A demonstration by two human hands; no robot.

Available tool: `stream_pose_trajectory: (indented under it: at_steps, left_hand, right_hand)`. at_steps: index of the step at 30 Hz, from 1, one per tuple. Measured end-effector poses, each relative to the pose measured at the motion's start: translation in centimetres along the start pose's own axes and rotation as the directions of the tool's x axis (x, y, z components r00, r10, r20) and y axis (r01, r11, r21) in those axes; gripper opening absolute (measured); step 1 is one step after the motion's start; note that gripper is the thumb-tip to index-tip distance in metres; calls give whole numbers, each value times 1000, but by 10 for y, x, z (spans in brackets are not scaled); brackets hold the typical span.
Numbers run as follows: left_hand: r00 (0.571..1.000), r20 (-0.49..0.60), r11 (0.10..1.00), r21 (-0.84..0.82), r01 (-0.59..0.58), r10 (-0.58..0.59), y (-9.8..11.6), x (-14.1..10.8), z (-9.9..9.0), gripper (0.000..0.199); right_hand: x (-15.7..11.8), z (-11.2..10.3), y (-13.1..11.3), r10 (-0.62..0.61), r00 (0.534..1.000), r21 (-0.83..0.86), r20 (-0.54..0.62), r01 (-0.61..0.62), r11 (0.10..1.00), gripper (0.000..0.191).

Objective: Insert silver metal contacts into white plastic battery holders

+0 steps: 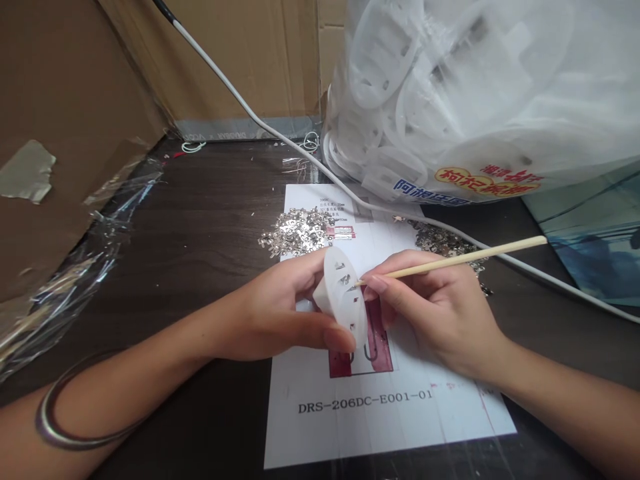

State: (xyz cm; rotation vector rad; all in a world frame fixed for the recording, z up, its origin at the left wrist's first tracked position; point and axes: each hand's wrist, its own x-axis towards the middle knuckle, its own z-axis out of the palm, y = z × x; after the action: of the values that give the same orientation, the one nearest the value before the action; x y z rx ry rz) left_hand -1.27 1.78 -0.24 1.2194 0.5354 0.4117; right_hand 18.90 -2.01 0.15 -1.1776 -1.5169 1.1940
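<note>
Between the thumb and fingers of my left hand (285, 310) is a white oval plastic part (340, 307), tilted up on edge. Its face has several small slots, and bits of metal show in some of them. My right hand (430, 307) grips a thin wooden stick (475, 258) like a pen. The stick's tip touches or nearly touches the plastic face near a middle slot. Beneath both hands lies a printed sheet (310, 433) with a dark red picture, partly hidden by the hands and the part.
Small silvery metal pieces form a pile (300, 230) behind my left hand; a darker pile (437, 240) sits behind the right. A large clear bag (475, 100) of white plastic parts stands at the back right. A white cable (240, 100) crosses the table (215, 180). Cardboard (240, 60) walls the back.
</note>
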Motion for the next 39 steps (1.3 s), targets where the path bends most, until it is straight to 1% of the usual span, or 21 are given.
stream_pose_trajectory:
  at_steps: [3, 5, 8, 10, 13, 14, 17, 19, 21, 25, 26, 27, 31, 32, 35, 38, 39]
  left_hand:
    - [1000, 19, 1000, -18, -12, 12, 0, 0, 1, 44]
    - [1000, 6, 1000, -3, -2, 2, 1, 1, 1, 45]
    - [1000, 12, 1000, 7, -20, 20, 2, 2, 0, 46]
    - [1000, 6, 1000, 7, -28, 28, 2, 2, 0, 45]
    - [1000, -23, 1000, 0, -9, 9, 2, 2, 0, 47]
    - [1000, -16, 1000, -8, -9, 9, 2, 2, 0, 46]
    - [998, 59, 998, -66, -21, 25, 1, 2, 0, 39]
    - [995, 90, 995, -93, -28, 36, 1, 2, 0, 36]
    - [998, 53, 998, -52, -30, 33, 1, 2, -1, 38]
    - [999, -53, 994, 111, 18, -12, 2, 1, -1, 48]
    - [998, -58, 992, 122, 18, -11, 3, 1, -1, 49]
    - [999, -37, 994, 112, 9, -5, 3, 2, 0, 48]
    - [994, 99, 999, 8, -36, 35, 3, 3, 1, 40]
    - [993, 112, 999, -6, -37, 38, 3, 3, 1, 38]
    - [996, 89, 999, -22, -24, 26, 0, 3, -1, 39]
    - [1000, 4, 1000, -6, -9, 9, -2, 2, -2, 43]
    - [1000, -7, 1000, -13, -15, 15, -3, 2, -2, 43]
  right_hand:
    - [-1, 0, 1, 21, 1000, 53, 5, -21, 998, 13]
    - [-2, 0, 1, 54, 999, 117, 10, -55, 992, 14]
    - [-4, 0, 3, 119, 992, 247, 50, -128, 960, 19]
    - [-4, 0, 4, 149, 986, 298, 80, -166, 940, 21]
    - [-5, 0, 4, 147, 987, 264, 70, -160, 951, 21]
    - [-5, 0, 4, 137, 989, 241, 61, -148, 959, 20]
    - [-5, 0, 3, 117, 992, 217, 52, -126, 968, 21]
    - [-5, 1, 2, 115, 992, 211, 50, -123, 970, 21]
    - [-5, 2, 2, 97, 995, 187, 33, -102, 977, 20]
    - [-5, 3, 2, 54, 998, 142, 25, -57, 988, 16]
    - [-4, 3, 3, 48, 999, 131, 24, -51, 990, 16]
    - [-4, 3, 3, 42, 999, 119, 19, -44, 992, 16]
    - [-4, 2, 2, 39, 999, 97, 17, -40, 994, 16]
    - [-4, 2, 2, 36, 999, 86, 14, -37, 996, 16]
    - [-4, 3, 2, 29, 1000, 52, 12, -29, 998, 16]
    - [-5, 3, 3, 63, 998, 72, 31, -65, 995, 16]
    - [-6, 3, 4, 69, 997, 73, 36, -72, 995, 16]
